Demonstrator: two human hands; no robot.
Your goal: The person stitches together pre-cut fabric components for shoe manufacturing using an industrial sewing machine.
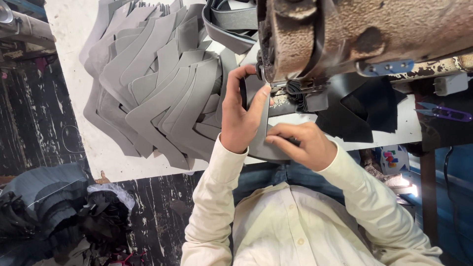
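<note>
My left hand [239, 111] and right hand [300, 143] both pinch the grey piece [260, 133] at the sewing machine [315, 34]. Risk, as I judge it: left fingertips sit beside the needle area; a slip could catch them.

The big worn sewing machine head [354, 34] hangs low over the white table [74, 93] and closes the way from above at the needle; only a narrow gap stays under it, and there the left hand [241, 111] and the right hand [298, 145] press a grey cut piece [258, 140]. To the left a wide fan of grey cut pieces [152, 93] covers most of the table top. Bare white surface stays along the table's near and far-left edges. To the right dark pieces [364, 113] and purple thread snips [451, 114] lie in the way.
</note>
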